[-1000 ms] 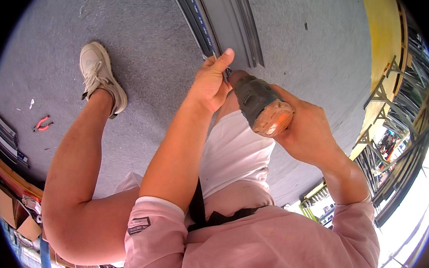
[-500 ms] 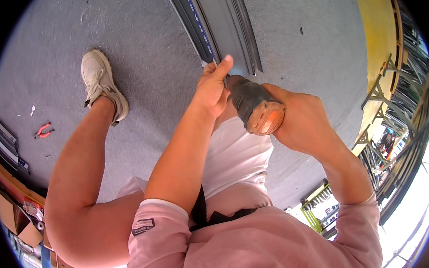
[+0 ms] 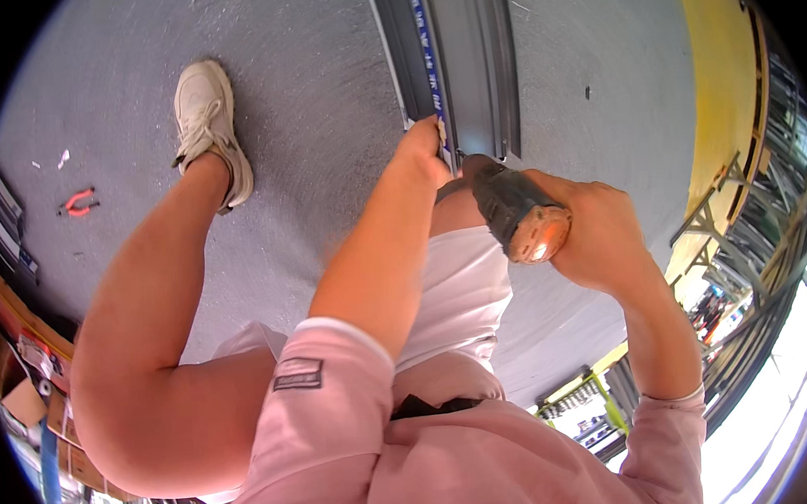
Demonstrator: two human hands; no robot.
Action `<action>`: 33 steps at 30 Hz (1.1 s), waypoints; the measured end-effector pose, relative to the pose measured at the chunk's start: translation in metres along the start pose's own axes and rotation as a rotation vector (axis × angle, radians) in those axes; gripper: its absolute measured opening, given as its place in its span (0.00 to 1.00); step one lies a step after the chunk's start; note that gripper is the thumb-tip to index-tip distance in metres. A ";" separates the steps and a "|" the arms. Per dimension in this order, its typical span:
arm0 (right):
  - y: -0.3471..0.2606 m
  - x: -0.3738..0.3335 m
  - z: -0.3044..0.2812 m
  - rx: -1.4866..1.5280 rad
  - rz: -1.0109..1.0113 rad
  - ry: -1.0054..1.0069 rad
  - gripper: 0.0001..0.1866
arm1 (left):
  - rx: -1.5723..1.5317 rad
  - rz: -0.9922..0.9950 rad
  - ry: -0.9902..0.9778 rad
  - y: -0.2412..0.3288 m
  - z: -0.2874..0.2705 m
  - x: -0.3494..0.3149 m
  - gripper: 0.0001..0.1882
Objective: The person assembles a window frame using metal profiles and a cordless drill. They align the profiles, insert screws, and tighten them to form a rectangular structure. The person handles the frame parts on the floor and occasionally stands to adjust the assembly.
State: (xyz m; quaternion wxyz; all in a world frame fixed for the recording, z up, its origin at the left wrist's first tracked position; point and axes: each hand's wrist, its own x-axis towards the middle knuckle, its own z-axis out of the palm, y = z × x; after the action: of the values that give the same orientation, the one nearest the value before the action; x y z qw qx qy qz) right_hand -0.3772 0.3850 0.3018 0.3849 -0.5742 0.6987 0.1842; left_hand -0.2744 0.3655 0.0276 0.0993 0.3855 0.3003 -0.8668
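My right hand (image 3: 596, 226) grips a cordless drill (image 3: 518, 210), its worn black and orange rear toward me. The drill's nose points at the near end of a long dark grey metal profile (image 3: 477, 72). A bit shows thinly at the nose; whether it touches the metal I cannot tell. With its fingers closed, my left hand (image 3: 427, 151) holds the profile's near end on its left side, beside a blue printed strip (image 3: 426, 43). The drill's handle and trigger are hidden by my right hand.
Red-handled pliers (image 3: 80, 202) lie on the grey floor (image 3: 309, 73) at the left, beyond my bent left leg and beige shoe (image 3: 206, 116). Dark profiles (image 3: 9, 221) rest at the far left. A rack of long metal bars (image 3: 764, 258) stands along the right.
The profile, drill and both hands appear further right in view. My left thumb, raised earlier, now lies down by the profile's edge. The drill remains in my right hand.
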 end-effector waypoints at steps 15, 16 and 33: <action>-0.006 -0.001 0.006 0.062 0.127 -0.001 0.32 | -0.275 0.124 -0.007 -0.021 -0.011 0.006 0.11; -0.004 -0.001 0.007 0.077 0.123 0.009 0.32 | -0.259 0.128 0.025 -0.021 -0.009 0.006 0.10; 0.000 0.000 0.002 0.047 0.123 -0.011 0.28 | -0.206 0.165 -0.003 -0.022 -0.016 0.018 0.14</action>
State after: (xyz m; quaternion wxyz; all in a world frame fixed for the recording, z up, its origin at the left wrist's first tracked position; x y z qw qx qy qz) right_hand -0.3767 0.3865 0.3007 0.3901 -0.5201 0.7346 0.1942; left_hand -0.2861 0.3936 0.0164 0.2098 0.3955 0.3549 -0.8207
